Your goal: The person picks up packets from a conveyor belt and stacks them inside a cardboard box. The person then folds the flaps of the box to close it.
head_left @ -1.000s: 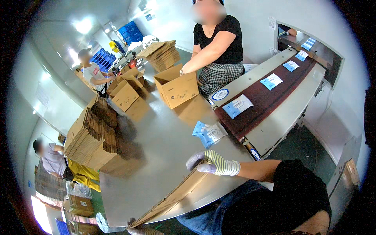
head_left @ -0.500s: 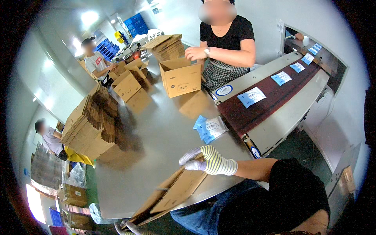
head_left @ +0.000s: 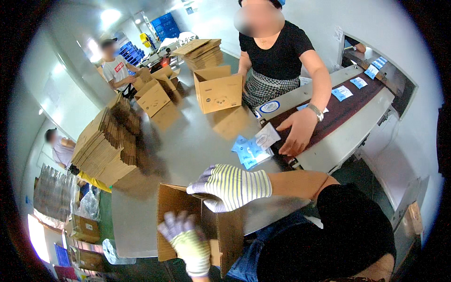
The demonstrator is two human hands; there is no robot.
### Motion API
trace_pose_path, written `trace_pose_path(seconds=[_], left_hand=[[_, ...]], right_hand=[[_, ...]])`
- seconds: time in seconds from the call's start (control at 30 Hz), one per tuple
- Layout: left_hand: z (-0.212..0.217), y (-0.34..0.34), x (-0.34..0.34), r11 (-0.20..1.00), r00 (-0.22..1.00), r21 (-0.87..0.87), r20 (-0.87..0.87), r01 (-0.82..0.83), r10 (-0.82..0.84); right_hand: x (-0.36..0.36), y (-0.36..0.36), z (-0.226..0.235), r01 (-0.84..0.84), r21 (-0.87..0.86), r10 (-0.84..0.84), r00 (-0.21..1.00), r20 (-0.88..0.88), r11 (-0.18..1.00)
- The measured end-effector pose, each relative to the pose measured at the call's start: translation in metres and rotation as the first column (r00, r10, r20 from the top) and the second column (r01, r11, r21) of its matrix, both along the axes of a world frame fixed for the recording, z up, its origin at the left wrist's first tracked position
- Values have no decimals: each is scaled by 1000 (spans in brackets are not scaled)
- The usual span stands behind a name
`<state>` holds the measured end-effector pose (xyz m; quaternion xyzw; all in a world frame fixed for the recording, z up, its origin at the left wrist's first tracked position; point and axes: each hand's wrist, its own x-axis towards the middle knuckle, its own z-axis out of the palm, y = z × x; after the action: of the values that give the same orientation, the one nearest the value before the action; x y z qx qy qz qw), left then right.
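Observation:
A brown cardboard box (head_left: 231,237) stands unfolded at the near edge of the metal table, its inside facing up toward me. My right hand (head_left: 235,188), in a striped white and yellow glove, grips the box's upper edge with the thumb tucked inside. Against the box's inner side, my left hand (head_left: 189,244) in a matching glove has its fingers spread and holds nothing; it is slightly blurred. Beyond my right hand lies a small pile of blue and white packets (head_left: 249,154). A co-worker's hand (head_left: 299,136) reaches over the belt's end beside them.
A dark red conveyor belt (head_left: 350,107) carries more packets on the right. Across the metal table (head_left: 181,150), an open box (head_left: 218,94) stands by the co-worker. Flat cartons (head_left: 105,145) are stacked at the left, with more open boxes (head_left: 152,98) behind. Two other people stand farther left.
The flattened carton has been opened into a box. My left hand has come up from the lower edge and let go. The co-worker's arm has swung over the belt to the packets.

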<state>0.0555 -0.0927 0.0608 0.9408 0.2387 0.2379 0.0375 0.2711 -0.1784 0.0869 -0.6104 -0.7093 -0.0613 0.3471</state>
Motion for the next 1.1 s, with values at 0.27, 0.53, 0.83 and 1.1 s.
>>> trace_pose_path(seconds=[0.27, 0.53, 0.83, 1.1], left_hand=[[-60, 36, -19, 985, 861, 101, -504, 139, -70], [-5, 37, 3, 835, 848, -529, 503, 152, 165], [-27, 41, -16, 972, 989, -231, -123, 54, -84], [-23, 57, -64, 926, 805, -364, 516, -104, 293]], right_hand=[[5, -1, -15, -567, -126, 523, 809, -268, 814], [11, 68, -27, -299, -210, 342, 915, 212, 931], [-20, 99, -64, -292, -185, 319, 937, 139, 938], [1, 38, -33, -118, 157, 170, 907, -384, 981]])
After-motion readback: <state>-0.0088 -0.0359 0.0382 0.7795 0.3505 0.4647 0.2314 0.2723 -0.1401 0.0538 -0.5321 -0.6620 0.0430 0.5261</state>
